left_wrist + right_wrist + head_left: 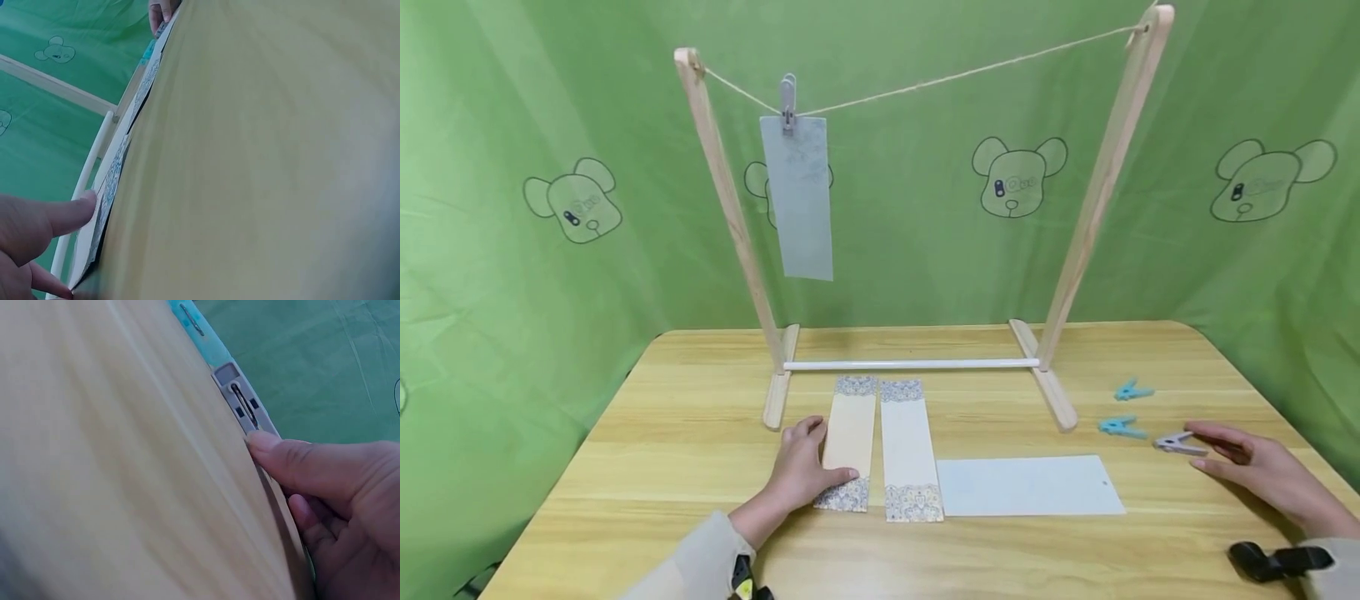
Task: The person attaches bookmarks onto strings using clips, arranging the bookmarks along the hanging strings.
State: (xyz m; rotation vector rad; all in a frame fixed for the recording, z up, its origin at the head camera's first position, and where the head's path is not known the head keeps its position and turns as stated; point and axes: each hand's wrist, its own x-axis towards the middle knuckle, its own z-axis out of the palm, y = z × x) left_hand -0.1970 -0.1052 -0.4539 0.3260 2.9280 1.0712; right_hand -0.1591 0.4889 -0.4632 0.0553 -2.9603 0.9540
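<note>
My left hand grips a cream card with patterned ends, thumb across its right part and fingers at its left edge. In the left wrist view the thumb rests on the card, which lies on the table. My right hand pinches the handle end of a grey clothespin at the table's right side. The thumb touches the clothespin in the right wrist view; the index fingertip is hidden there. Beside it lie two turquoise clothespins, a nearer one and a farther one.
A white card with patterned ends lies beside the cream one, near a pale blue card lying sideways. Behind stands a wooden frame with a string. Another grey clothespin holds a hanging pale card.
</note>
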